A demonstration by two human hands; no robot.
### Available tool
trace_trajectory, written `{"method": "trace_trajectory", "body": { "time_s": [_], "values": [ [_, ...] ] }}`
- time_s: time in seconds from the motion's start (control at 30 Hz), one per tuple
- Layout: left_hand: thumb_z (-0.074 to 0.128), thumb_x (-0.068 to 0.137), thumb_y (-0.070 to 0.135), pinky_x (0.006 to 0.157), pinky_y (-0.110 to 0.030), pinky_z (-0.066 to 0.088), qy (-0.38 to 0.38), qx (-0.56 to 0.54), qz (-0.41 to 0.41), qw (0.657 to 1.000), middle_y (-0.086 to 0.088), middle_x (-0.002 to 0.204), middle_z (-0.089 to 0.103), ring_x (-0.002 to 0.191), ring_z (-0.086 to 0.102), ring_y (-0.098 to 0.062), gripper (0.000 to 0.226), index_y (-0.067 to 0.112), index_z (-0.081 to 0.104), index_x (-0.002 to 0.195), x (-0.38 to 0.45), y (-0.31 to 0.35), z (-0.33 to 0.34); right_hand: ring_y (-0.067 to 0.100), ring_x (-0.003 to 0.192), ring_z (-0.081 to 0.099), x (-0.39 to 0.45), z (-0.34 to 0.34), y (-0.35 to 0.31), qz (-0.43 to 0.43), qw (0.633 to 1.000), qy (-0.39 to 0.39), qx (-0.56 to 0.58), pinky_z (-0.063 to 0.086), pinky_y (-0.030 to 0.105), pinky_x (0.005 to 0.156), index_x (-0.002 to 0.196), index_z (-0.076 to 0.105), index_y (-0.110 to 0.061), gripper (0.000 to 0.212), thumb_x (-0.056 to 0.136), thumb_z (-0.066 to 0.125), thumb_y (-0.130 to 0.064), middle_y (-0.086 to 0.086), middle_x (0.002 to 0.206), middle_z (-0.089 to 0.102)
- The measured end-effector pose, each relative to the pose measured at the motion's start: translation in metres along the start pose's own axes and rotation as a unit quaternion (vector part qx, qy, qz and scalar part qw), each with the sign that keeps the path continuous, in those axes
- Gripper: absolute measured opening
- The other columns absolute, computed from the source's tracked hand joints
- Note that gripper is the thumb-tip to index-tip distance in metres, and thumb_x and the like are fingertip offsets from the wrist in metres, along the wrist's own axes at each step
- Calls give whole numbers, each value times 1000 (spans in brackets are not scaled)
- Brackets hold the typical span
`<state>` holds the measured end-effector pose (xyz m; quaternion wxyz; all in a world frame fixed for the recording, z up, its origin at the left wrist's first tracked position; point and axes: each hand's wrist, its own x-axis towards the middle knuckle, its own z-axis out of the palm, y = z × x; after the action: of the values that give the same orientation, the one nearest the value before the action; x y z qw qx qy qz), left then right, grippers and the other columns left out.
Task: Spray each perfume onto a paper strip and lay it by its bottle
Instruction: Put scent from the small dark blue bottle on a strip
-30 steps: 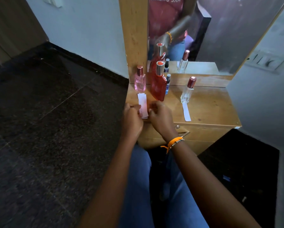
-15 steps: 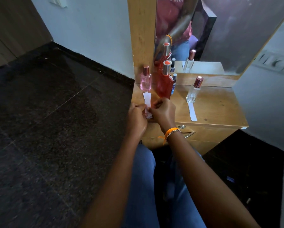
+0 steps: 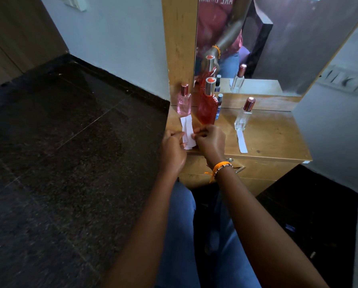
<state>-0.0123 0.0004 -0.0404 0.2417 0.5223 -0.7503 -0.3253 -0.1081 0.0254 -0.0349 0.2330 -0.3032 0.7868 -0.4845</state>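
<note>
I pinch the torn white paper piece (image 3: 187,133) between the fingers of my left hand (image 3: 172,149) and my right hand (image 3: 211,140), one on each long edge, low on the sheet. It sits just in front of the small pink glass perfume bottle (image 3: 183,100), on the wooden bench (image 3: 277,138). Its long axis runs from me toward that bottle, and a split already opens at the far end. Both hands are equally near; I judge the tear should run back toward me.

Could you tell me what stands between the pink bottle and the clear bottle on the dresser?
In the head view, the red bottle, with a small blue bottle close behind it.
</note>
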Motion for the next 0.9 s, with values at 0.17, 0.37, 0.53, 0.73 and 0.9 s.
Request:
{"method": "trace_trajectory", "body": {
  "time_s": [0.17,0.37,0.53,0.73,0.9],
  "values": [
    [53,90,3,95,-26,42,-3,-13,-4,1000,-9,129,45,116,51,-22,41,13,52,129,0,1,-2,22,82,67,2,2,-2,4,1000,-3,-10,57,43,76,71,64,-21,16,69,77,-11,3,79,70],
    [53,89,5,92,-23,39,-6,-25,2,1000,-7,128,47,116,49,-20,34,11,56,122,-2,4,-6,17,74,57,3,0,-7,-8,999,2,-51,37,25,63,73,65,-12,18,66,81,-16,5,79,67],
    [54,88,4,95,-30,46,-7,-35,-9,999,-7,129,46,115,51,-21,39,13,52,126,-2,4,-6,21,81,65,7,4,-3,2,1000,-5,-29,47,28,67,74,67,-16,14,68,79,-13,6,83,72],
    [56,86,0,95,-40,50,-14,-43,-2,999,-9,129,46,114,54,-24,47,18,50,128,0,2,-5,29,84,67,14,4,-1,-3,999,-25,-36,56,45,78,70,66,-20,14,70,75,-9,11,83,72],
    [52,90,4,101,-40,45,-27,-4,-6,1000,-8,137,40,123,46,-25,41,17,52,129,3,-2,-1,32,81,67,17,4,0,-5,999,-30,-40,57,45,74,68,67,-17,9,72,72,-12,14,80,71]
  ]
}}
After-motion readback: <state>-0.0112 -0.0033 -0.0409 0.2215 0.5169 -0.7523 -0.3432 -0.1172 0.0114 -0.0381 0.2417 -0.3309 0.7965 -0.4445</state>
